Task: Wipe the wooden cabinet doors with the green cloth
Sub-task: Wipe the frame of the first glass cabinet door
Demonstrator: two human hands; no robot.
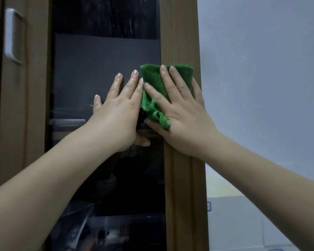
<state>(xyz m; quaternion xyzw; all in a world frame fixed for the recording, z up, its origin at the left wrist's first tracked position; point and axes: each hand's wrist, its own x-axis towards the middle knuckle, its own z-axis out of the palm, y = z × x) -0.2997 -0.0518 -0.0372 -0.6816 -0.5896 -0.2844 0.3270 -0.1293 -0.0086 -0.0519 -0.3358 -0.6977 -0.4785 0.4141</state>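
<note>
A wooden cabinet door has a dark glass pane (98,57) and a brown wooden frame; its right stile (179,33) runs from top to bottom. My right hand (181,116) lies flat on that stile and presses the folded green cloth (152,84) against it, fingers spread over the cloth. A loose corner of the cloth curls out between thumb and forefinger. My left hand (120,109) rests flat on the glass just left of the cloth, fingers apart, holding nothing.
A second wooden door with a white handle (12,36) stands at the far left. A pale wall (261,69) fills the right side. White boxes (234,223) sit low at the right. Dim objects show behind the glass.
</note>
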